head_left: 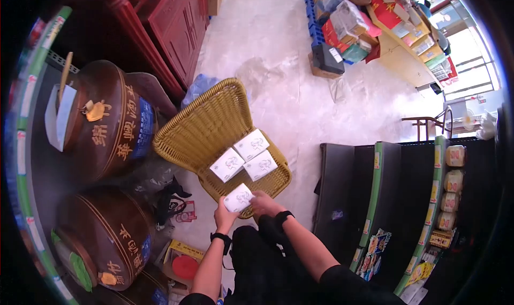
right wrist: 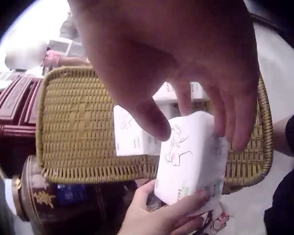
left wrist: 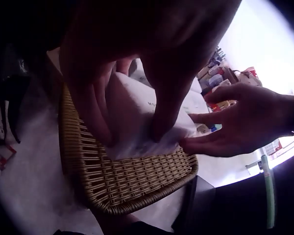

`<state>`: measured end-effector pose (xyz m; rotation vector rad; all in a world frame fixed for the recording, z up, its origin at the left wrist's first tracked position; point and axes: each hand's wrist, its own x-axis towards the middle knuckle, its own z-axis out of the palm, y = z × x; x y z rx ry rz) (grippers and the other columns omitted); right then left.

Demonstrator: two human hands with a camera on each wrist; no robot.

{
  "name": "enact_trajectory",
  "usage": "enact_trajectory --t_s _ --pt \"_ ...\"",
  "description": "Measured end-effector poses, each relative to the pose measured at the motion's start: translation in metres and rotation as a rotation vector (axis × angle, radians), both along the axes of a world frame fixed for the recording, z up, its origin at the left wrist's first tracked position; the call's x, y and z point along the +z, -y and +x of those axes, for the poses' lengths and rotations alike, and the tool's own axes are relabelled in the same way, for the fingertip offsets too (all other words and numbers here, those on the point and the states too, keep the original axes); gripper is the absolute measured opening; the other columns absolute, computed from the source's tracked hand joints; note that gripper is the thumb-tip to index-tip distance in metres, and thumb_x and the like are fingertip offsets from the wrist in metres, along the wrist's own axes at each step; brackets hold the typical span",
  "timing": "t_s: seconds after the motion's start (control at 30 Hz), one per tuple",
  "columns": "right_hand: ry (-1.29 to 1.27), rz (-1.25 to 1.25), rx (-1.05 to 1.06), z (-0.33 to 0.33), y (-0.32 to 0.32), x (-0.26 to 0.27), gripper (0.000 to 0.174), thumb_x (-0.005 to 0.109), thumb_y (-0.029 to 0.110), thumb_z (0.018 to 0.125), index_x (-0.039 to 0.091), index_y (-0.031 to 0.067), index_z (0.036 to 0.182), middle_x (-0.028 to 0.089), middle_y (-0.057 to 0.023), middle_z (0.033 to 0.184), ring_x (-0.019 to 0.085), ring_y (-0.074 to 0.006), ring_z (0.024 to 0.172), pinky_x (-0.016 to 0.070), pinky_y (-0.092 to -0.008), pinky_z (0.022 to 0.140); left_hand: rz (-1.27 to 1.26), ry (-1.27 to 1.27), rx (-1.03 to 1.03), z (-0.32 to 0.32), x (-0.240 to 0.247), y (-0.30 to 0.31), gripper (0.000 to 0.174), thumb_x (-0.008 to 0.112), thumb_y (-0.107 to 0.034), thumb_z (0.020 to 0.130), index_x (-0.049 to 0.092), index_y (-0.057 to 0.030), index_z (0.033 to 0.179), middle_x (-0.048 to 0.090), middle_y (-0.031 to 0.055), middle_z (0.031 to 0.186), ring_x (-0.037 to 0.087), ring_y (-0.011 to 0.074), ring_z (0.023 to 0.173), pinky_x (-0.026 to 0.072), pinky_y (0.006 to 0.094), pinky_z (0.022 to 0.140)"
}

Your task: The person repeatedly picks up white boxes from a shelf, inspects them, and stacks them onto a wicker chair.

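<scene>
My left hand grips one end of a white tissue pack printed with a line drawing, holding it over the front of a wicker chair. In the right wrist view, the left thumb and fingers wrap the pack's lower end. At the other end is my right hand, its fingers fairly straight and spread around the pack's edge in the left wrist view. Three similar packs, a left one, a rear one and a right one, lie close together on the seat.
Large brown jars with gold characters stand on a shelf to the left. At right, dark shelving holds several packaged goods. A red cabinet is behind the chair; piled boxes are farther back. An open yellow carton sits below left.
</scene>
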<state>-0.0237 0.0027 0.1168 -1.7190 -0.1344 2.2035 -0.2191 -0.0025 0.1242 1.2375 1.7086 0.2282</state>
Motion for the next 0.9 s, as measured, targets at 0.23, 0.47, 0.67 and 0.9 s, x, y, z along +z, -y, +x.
enact_trajectory --t_s 0.23,0.47,0.67,0.9 --pt "0.053 0.022 -0.265 -0.007 -0.017 -0.027 0.067 0.059 0.013 0.083 0.031 0.0036 0.143 0.04 -0.0157 0.137 0.041 -0.0282 0.124 0.0428 -0.0474 0.094 -0.04 0.495 0.254 0.021 -0.097 -0.014 0.077 0.071 0.006 0.07 0.027 -0.006 0.132 0.048 0.0209 0.129 0.058 0.0307 0.11 0.0524 0.0369 0.085" --pt "0.079 0.026 -0.305 0.007 -0.008 -0.022 0.052 0.06 0.011 0.083 0.043 0.0047 0.132 0.049 -0.0115 0.128 0.05 -0.0221 0.114 0.0481 -0.0376 0.085 -0.21 0.547 0.308 0.02 -0.087 -0.034 0.042 0.07 0.0 0.071 0.051 0.0006 0.108 0.06 0.0148 0.098 0.062 0.0206 0.094 0.0501 0.0299 0.077" --pt "0.219 0.188 -0.235 0.021 -0.035 0.018 0.061 0.061 0.009 0.08 0.04 0.0052 0.137 0.054 -0.0102 0.121 0.055 -0.0188 0.102 0.0481 -0.0296 0.078 0.242 0.16 0.256 0.01 -0.033 -0.075 0.032 0.069 0.001 0.066 0.058 -0.0004 0.096 0.051 0.009 0.101 0.059 0.0231 0.09 0.0475 0.0298 0.084" --pt "0.647 0.576 0.081 0.026 -0.012 0.006 0.063 0.062 0.016 0.076 0.044 0.0032 0.136 0.056 -0.02 0.125 0.057 -0.0297 0.111 0.0482 -0.0358 0.087 0.113 0.472 -0.013 -0.007 -0.067 -0.103 0.029 0.072 0.0 0.066 0.061 0.0019 0.093 0.052 0.0089 0.097 0.057 0.0189 0.087 0.0471 0.0288 0.081"
